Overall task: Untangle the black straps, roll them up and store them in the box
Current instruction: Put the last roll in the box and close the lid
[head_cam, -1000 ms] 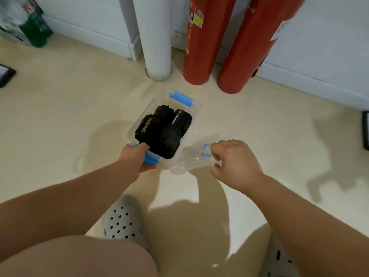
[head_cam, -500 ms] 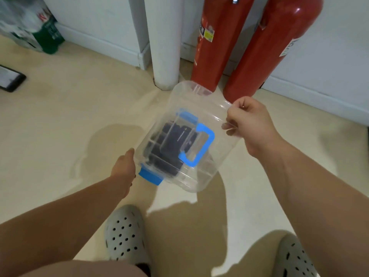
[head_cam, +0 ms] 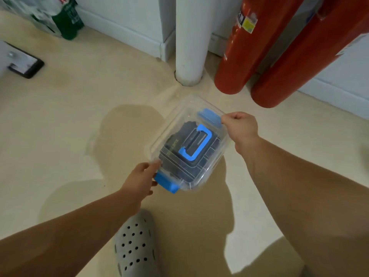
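A clear plastic box (head_cam: 214,168) sits on the beige floor with its clear lid (head_cam: 171,126) lying on top. The lid carries a blue handle (head_cam: 196,143). Rolled black straps (head_cam: 179,154) show through the lid inside the box. My left hand (head_cam: 139,178) holds the box's near end beside the near blue clip (head_cam: 165,182), thumb on the lid's corner. My right hand (head_cam: 239,126) grips the lid's far right edge next to the far blue clip (head_cam: 210,117).
Two red cylinders (head_cam: 239,50) and a white pipe (head_cam: 191,41) stand just behind the box by the wall. A phone (head_cam: 26,64) lies on the floor at left, with green packs (head_cam: 60,19) beyond. My grey clog (head_cam: 135,246) is below the box.
The lid was lifted from the floor at right, swung over the box and set down on it. My right hand moved with it to the far edge. The left hand stayed at the near end.
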